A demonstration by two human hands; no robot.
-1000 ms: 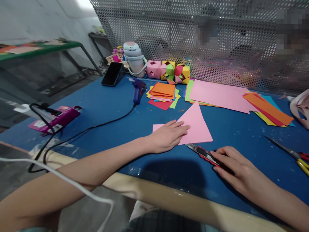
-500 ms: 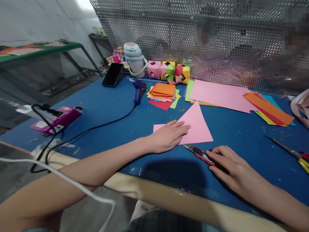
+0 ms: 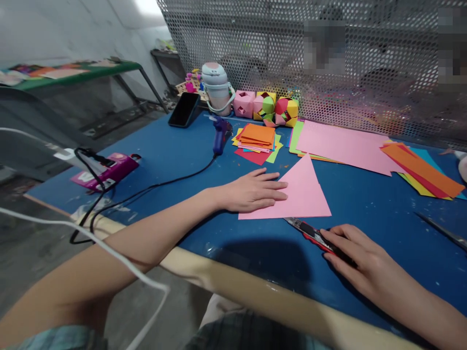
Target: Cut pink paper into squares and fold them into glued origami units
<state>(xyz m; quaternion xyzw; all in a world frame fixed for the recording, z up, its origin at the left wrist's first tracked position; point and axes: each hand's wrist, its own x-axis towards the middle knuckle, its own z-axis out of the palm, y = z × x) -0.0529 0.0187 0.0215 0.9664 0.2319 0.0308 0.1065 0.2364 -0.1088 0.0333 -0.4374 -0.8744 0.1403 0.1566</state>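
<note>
Resting flat with its fingers outstretched, the left hand [image 3: 251, 192] covers part of the pink paper [image 3: 306, 192], just right of the frame's centre. At lower right, the right hand [image 3: 352, 253] grips a red-and-black utility knife [image 3: 314, 235], its blade at the paper's lower edge. A blue glue gun [image 3: 219, 137] lies at upper centre, beside a stack of coloured paper [image 3: 257, 134].

- Pale-blue and white round-lidded bottle [image 3: 219, 97] with a carrying strap, upright
- Black rectangular phone [image 3: 184, 110] left of the bottle
- Three folded-paper cubes [image 3: 268, 104], one pink, two multicoloured, in a row right of the bottle
- Corded dark-blue plastic glue gun [image 3: 219, 138]
- Magenta plastic box [image 3: 120, 169]
- Grey perforated metal panel [image 3: 237, 36] behind the cubes
- Green-topped table [image 3: 115, 69], far left
</note>
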